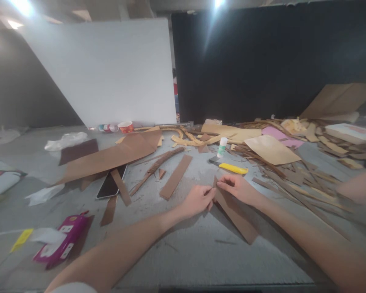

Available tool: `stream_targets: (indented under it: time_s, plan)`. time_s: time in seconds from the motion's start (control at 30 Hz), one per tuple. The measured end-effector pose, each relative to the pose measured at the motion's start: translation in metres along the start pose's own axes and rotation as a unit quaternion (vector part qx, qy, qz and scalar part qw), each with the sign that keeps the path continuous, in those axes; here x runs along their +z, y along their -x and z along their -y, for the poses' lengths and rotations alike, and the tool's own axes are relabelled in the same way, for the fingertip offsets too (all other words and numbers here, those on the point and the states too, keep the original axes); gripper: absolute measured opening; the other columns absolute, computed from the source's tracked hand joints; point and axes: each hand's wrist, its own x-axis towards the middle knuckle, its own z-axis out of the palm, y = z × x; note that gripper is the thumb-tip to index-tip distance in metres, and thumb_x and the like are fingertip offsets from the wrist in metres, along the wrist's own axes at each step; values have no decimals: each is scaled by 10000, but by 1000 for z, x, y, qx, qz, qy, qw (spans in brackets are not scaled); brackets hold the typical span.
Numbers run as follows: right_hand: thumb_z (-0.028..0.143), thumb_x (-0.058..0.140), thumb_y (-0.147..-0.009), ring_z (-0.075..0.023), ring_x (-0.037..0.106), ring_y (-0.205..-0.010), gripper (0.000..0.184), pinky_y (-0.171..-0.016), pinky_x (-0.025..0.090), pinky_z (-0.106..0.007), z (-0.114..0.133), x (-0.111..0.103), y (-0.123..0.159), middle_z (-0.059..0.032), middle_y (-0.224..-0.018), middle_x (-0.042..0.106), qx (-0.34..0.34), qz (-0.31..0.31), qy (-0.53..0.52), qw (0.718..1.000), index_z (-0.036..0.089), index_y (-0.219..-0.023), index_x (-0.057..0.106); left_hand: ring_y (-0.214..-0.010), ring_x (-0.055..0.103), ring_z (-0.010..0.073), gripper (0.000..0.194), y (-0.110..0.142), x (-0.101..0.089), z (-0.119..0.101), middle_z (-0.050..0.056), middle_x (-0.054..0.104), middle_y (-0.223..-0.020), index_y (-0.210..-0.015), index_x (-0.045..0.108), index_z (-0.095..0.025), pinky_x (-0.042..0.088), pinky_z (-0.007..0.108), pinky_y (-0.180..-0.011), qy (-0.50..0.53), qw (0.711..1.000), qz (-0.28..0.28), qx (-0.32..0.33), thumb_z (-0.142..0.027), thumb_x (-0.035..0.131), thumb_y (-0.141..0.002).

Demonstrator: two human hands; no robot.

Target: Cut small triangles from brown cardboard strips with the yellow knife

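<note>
Between my hands is a brown paper strip (236, 215), slanting down to the right over the grey table. Its upper end is pinched by my left hand (199, 199), thumb and fingers closed together. My right hand (236, 188) is also closed on that end, from the right side. Just beyond my hands lies a yellow utility knife (232, 167) with a dark blade end. Behind it stands a white and green glue stick (222, 147). Left of my hands, a second brown strip (176, 177) lies flat, near a twisted brown paper piece (155, 166).
A phone (105, 186) lies partly under brown paper (110, 160) at left. A purple tissue pack (65, 240) is nearer me. Paper scraps (308, 179) heap at right, beside another person's arm (361, 185). White (110, 73) and black (247, 61) panels stand behind the table.
</note>
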Motion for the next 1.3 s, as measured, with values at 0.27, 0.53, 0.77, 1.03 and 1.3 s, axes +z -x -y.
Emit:
stream_targets:
  time_s: [0.27,0.53,0.77,1.03,1.3]
  plan:
    - [569,589,-996,-156,474,-704,440,-658,350,-284,-3,-9,0,30,-709,532,-22,65,20,997,190,-775,619,-501,529,124,475,4,3,-4,2,590,-546,-630,502,-204,401,258,-580,-144,987,-58,34,-379,406,-1060]
    - [220,529,-979,-180,546,-734,232,-717,363,-305,0,-19,3,-13,-747,660,-92,110,211,967,186,-783,649,-1080,684,283,225,14,15,-5,136,725,-1151,-1188,617,-140,560,420,-925,-419,878,-122,196,-225,476,-1035]
    - [195,477,-1052,-224,624,-852,276,-860,395,-377,-3,-25,-1,-60,-860,716,-139,99,352,920,190,-824,633,-1462,527,295,420,7,10,8,176,601,-1498,-1455,524,-101,448,453,-1213,-499,811,-49,303,-173,444,-1048]
    - [301,516,-1079,-276,651,-1069,167,-984,441,-440,-20,-28,-4,-91,-1114,725,-172,20,405,898,209,-1093,654,-1417,569,271,366,7,7,7,144,665,-1423,-1364,626,-120,443,415,-1216,-508,809,-28,296,-154,490,-1026]
    - [379,476,-1066,-373,570,-1223,405,-1012,435,-508,-63,-45,-20,-178,-1306,679,-90,-152,494,851,181,-1397,602,-1393,582,280,361,8,8,4,162,647,-1459,-1369,621,-103,451,441,-1193,-529,807,-38,260,-203,461,-1061]
